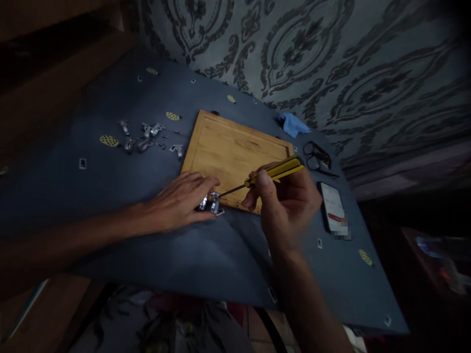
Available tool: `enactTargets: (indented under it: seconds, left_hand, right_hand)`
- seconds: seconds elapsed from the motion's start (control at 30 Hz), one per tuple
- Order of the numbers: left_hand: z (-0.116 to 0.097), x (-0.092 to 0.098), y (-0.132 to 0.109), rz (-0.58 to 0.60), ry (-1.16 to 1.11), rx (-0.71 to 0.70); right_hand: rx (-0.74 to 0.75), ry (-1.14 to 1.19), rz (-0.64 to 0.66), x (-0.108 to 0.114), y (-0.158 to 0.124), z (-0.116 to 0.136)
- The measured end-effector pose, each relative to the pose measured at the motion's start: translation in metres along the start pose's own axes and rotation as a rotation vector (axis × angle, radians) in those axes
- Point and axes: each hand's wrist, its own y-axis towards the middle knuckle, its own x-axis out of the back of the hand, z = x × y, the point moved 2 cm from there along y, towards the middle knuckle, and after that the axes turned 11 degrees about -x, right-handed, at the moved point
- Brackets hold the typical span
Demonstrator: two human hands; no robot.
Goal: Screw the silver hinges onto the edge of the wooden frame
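Observation:
My left hand (182, 201) presses down on a small metal hinge (210, 203) at the near left corner of a wooden board (228, 152), fingers closed around it. My right hand (287, 201) grips a yellow-handled screwdriver (274, 171), and its thin shaft points left with the tip touching the hinge. The board lies flat on a dark blue table top (147, 245).
Several loose metal hinges and screws (145, 137) lie at the back left of the table. A blue cloth (292, 125), black glasses (316, 157) and a phone (333, 208) sit to the right of the board. A patterned wall stands behind.

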Motion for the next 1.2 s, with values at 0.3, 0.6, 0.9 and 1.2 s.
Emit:
enactTargets:
  seconds: [0.3,0.6,0.9,1.2]
  left_hand:
    - [-0.001,0.001,0.0,-0.001,0.017,0.003]
    - [-0.001,0.0,0.001,-0.026,0.013,-0.008]
    - [0.001,-0.002,-0.003,-0.059,-0.007,-0.027]
    - [0.013,-0.014,-0.005,-0.128,0.012,-0.046]
  right_hand:
    - [-0.028,-0.029,0.037,0.001,-0.002,-0.003]
    - [-0.085,-0.046,0.071,-0.001,-0.003,-0.004]
    - [-0.186,-0.013,0.113,-0.001,-0.002,-0.003]
    - [-0.028,-0.262,0.294,-0.005,-0.002,0.008]
